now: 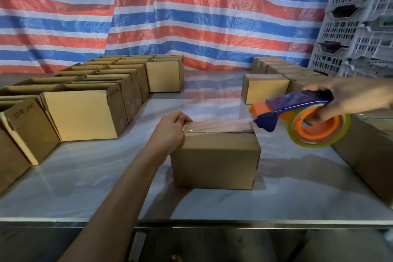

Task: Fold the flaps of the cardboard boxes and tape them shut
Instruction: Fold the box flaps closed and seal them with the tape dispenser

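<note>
A red, white and blue striped tarp (191, 27) hangs behind a pale table (106, 176), with open-topped boxes (80, 112) ranked at left, shut boxes (265, 91) at right and grey crates (361, 27) stacked far right. The closed box (214, 161) sits at the table's middle; clear tape (219, 126) lies along its top seam. The right hand (348, 98) grips the tape dispenser (297, 108) just past the box's right edge, while the left hand (170, 132) curls over its left top edge
</note>
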